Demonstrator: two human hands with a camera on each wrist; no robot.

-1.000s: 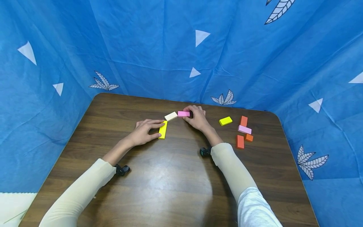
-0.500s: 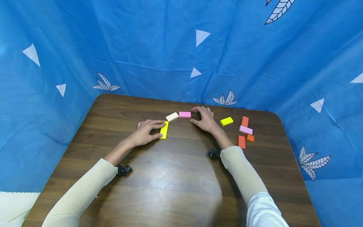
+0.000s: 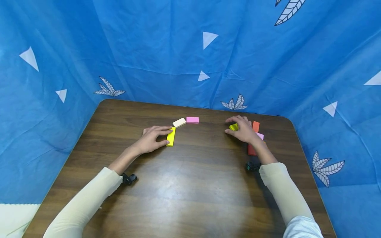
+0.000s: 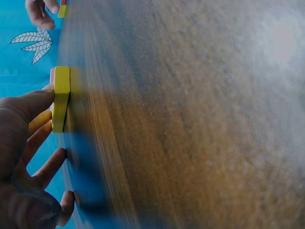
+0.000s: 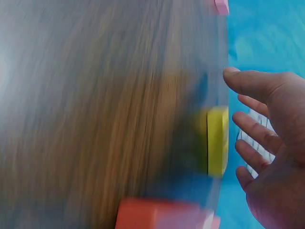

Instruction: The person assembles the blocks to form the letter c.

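On the left of the table, my left hand (image 3: 151, 138) holds a yellow block (image 3: 171, 137) lying flat, thumb at its near end and a finger at its far end. Touching or nearly touching its far end is a cream block (image 3: 179, 122), followed by a pink block (image 3: 192, 120) in a bent row. My right hand (image 3: 244, 130) hovers over a second yellow block (image 3: 234, 127), thumb and fingers spread. In the right wrist view a gap shows between the fingers and this yellow block (image 5: 218, 140).
Beside and partly under the right forearm lie an orange-red block (image 3: 256, 126), a light pink block (image 3: 260, 136) and a red block (image 3: 251, 149). Blue cloth (image 3: 166, 66) hangs behind the brown wooden table (image 3: 178, 185) and along its sides.
My right hand has let go of the pink block and moved right to the second yellow block. The left hand stays on its yellow block.
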